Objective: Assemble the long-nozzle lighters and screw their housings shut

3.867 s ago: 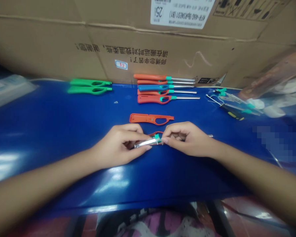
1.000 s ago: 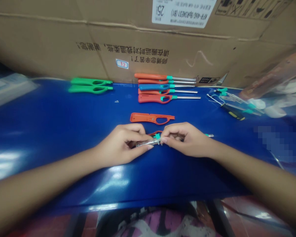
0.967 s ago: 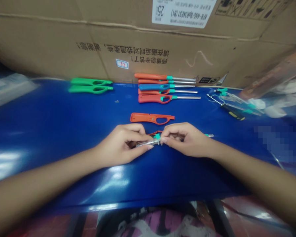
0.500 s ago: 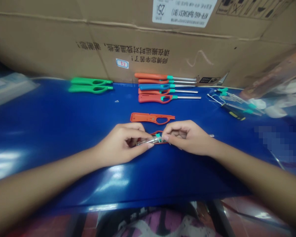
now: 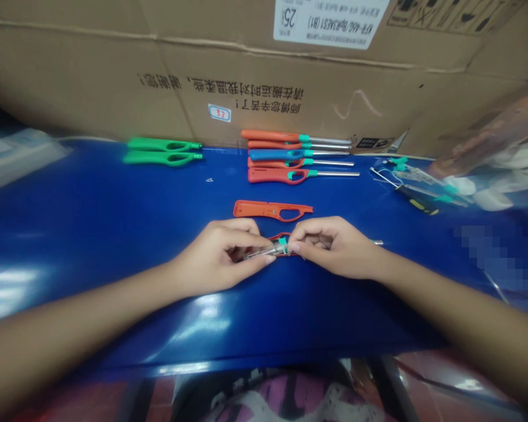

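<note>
Head view: left hand [image 5: 217,256] clamped, thumb against fingers, on a shiny clear tube [image 5: 264,252], which lies slightly tilted over a red handle shell [image 5: 280,235] with a green piece [image 5: 283,242] at its loop; right hand [image 5: 341,249] has thumb and fingertips together at the tube's right end, any part pinched there too small to tell. Loose orange half-shell [image 5: 251,208] lies flat on the blue table [image 5: 127,246] just beyond the hands, the row of lighters [image 5: 270,175] farther back near the cardboard [image 5: 101,82].
</note>
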Action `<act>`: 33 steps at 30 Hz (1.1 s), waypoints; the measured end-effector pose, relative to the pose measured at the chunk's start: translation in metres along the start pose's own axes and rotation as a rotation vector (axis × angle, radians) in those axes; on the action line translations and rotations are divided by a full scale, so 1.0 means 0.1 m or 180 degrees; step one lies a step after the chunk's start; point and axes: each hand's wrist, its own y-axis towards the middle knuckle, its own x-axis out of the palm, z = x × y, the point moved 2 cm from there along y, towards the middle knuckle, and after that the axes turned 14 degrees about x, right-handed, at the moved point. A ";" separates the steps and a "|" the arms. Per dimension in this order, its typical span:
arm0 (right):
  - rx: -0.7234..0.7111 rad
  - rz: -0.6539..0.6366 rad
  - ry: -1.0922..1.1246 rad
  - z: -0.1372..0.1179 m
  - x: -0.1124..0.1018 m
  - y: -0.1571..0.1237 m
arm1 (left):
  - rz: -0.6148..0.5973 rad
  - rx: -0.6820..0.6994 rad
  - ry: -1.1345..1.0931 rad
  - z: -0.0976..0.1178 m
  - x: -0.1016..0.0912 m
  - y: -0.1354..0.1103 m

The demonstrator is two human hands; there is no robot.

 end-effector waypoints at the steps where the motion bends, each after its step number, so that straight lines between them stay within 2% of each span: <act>1: -0.0022 0.0001 -0.0014 -0.01 0.00 0.00 | -0.0004 0.0000 -0.0007 0.00 0.00 0.00; 13: -0.0089 0.0023 -0.0155 -0.06 0.01 -0.01 | -0.0124 0.0072 -0.0066 -0.01 0.01 -0.01; 21: 0.0014 0.0071 -0.0048 -0.03 0.01 -0.01 | 0.0035 0.0021 -0.0001 0.00 0.00 0.02; 33: -0.0239 0.0146 0.0148 0.01 -0.01 -0.01 | 0.0082 0.0000 0.0027 0.01 0.00 0.00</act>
